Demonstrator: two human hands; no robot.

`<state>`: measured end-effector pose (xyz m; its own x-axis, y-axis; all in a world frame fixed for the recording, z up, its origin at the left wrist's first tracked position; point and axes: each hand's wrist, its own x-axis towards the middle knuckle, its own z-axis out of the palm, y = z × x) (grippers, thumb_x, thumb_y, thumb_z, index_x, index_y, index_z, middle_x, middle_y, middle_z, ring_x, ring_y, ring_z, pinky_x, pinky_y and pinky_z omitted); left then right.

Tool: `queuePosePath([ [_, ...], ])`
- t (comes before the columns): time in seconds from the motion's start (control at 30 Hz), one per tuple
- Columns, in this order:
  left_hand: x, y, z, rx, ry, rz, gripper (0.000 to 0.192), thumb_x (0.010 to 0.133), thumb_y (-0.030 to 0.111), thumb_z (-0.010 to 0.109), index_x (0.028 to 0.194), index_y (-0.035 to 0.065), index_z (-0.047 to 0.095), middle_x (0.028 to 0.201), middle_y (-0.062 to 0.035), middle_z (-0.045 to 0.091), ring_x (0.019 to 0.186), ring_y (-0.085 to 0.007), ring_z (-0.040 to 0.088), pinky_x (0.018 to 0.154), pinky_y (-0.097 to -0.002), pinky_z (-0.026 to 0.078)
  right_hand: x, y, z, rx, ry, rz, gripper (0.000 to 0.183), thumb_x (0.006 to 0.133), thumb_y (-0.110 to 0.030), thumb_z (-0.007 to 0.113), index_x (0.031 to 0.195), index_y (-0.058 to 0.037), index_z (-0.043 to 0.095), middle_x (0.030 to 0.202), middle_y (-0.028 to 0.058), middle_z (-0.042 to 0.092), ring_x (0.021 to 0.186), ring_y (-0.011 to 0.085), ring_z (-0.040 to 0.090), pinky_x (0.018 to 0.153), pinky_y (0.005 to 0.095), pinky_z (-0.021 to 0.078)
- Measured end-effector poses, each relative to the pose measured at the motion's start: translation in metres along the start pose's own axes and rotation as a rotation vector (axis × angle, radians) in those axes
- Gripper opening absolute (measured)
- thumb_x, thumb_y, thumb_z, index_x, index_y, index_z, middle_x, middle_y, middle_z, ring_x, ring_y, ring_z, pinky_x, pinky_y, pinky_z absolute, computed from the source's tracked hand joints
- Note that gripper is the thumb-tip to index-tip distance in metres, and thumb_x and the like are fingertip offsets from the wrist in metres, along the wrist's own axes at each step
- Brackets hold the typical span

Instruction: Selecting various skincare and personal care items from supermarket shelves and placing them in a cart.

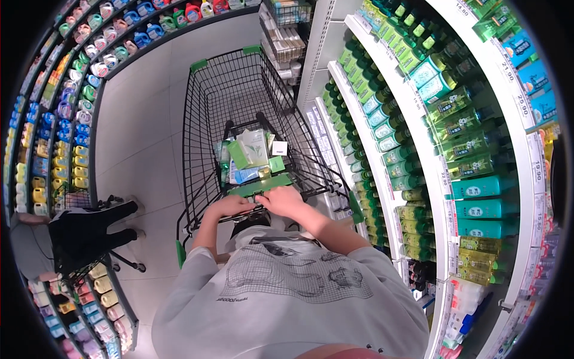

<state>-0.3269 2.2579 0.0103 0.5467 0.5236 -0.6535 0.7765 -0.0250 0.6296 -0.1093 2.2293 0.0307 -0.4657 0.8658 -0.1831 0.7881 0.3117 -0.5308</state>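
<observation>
A black wire shopping cart (pixel 215 107) with green corner pieces stands in front of me. My left hand (pixel 233 205) is closed over the left part of its handle, fingers curled round the bar. Close beside it, near the middle, my right hand (pixel 281 200) rests on the same handle, thumb towards the left hand. Just beyond both hands is a green panel (pixel 264 185). Behind it lie several packages, among them a pale green and white box (pixel 254 148), a small white box (pixel 279 148), a blue and white pack (pixel 251 174) and a green bottle (pixel 224 157).
White shelves (pixel 444 215) of green and teal bottles run close along the right. Racks of detergent bottles (pixel 63 166) curve along the left and far side. Another person (pixel 36 242) stands at the left with a cart (pixel 89 269). Wire baskets (pixel 284 40) stand beyond my cart.
</observation>
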Motion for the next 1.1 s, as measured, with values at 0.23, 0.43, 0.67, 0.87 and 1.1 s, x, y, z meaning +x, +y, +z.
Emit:
queuePosePath([
  [0.23,0.018,-0.006,-0.051,0.03,-0.121,0.103,0.055,0.086,0.055,0.049,0.069,0.0047,0.065,0.059,-0.0078,0.059,0.057,-0.0197,0.056,0.059,-0.0332,0.044,0.048,0.001,-0.014,0.018,-0.05,0.053,0.044,0.086,-0.045,0.047,0.08,-0.0061,0.066,0.071,0.0141,0.065,0.068,0.0313,0.064,0.063,0.042,0.0515],
  [0.43,0.029,-0.042,-0.109,0.201,-0.02,0.17,0.054,0.084,0.054,0.05,0.072,0.0038,0.065,0.067,-0.0172,0.061,0.063,-0.0349,0.058,0.061,-0.041,0.045,0.117,-0.008,-0.009,0.07,0.167,0.073,0.03,0.082,-0.04,0.055,0.081,-0.0113,0.065,0.069,0.0095,0.064,0.064,0.0302,0.062,0.056,0.0409,0.0485],
  [0.67,0.048,-0.075,-0.19,0.214,0.04,0.14,0.048,0.083,0.052,0.051,0.079,0.0068,0.067,0.075,-0.0168,0.063,0.068,-0.0338,0.059,0.065,-0.0405,0.046,0.206,-0.02,-0.035,0.04,-0.025,0.156,0.035,0.083,-0.045,0.053,0.091,-0.0125,0.064,0.073,0.0084,0.065,0.069,0.0281,0.063,0.062,0.0386,0.0483],
  [0.87,0.075,-0.105,-0.245,0.188,0.105,0.198,0.043,0.084,0.047,0.052,0.084,0.0063,0.067,0.085,-0.0175,0.064,0.079,-0.0361,0.061,0.069,-0.0419,0.048,0.277,-0.026,-0.069,0.121,-0.13,0.198,0.041,0.082,-0.05,0.053,0.088,-0.0108,0.064,0.079,0.0123,0.065,0.078,0.0304,0.063,0.067,0.0405,0.0489],
  [1.1,0.095,-0.111,-0.329,0.126,0.061,0.127,0.044,0.085,0.045,0.054,0.078,0.003,0.064,0.067,-0.0149,0.06,0.061,-0.0269,0.057,0.06,-0.0369,0.044,0.352,0.001,-0.073,0.052,-0.125,0.037,0.043,0.086,-0.05,0.045,0.089,-0.0123,0.065,0.087,0.0118,0.062,0.084,0.0301,0.062,0.071,0.0417,0.0492],
])
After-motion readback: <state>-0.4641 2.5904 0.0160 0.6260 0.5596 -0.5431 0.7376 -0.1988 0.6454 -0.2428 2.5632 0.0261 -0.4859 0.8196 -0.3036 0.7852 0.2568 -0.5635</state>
